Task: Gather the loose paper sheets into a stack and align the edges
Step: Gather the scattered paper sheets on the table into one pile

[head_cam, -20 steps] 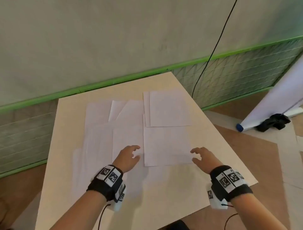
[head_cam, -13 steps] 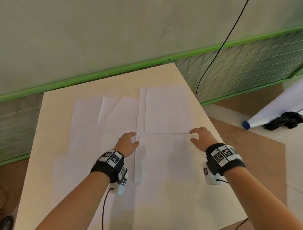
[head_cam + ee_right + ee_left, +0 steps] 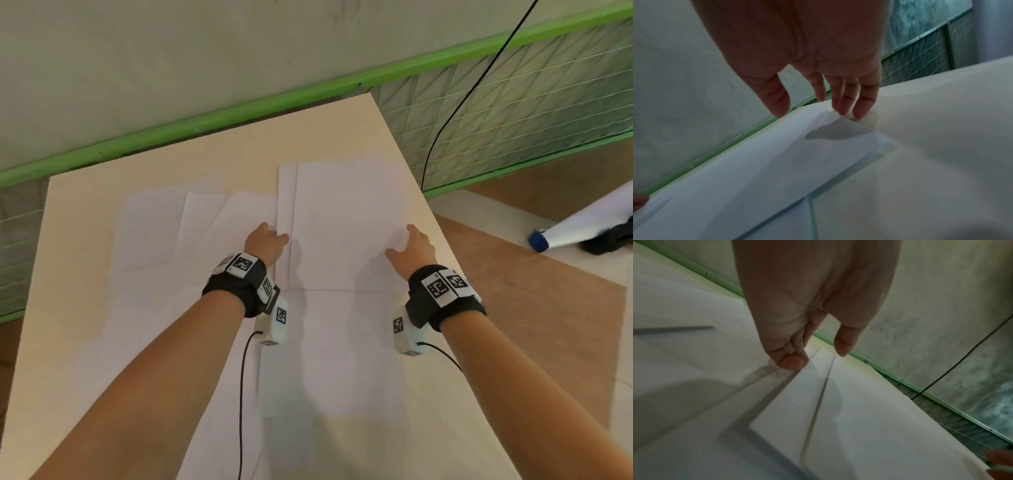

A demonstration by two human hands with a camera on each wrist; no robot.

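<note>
change: both hands moved from the desk's near edge to its far right corner | left hand and right hand, fingers relaxed, flank the far sheet pair | sheets still scattered; gathering just starting

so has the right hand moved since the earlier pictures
Yes. The right hand has gone forward along the table, from the near sheet to the right edge of the far sheet.
</note>
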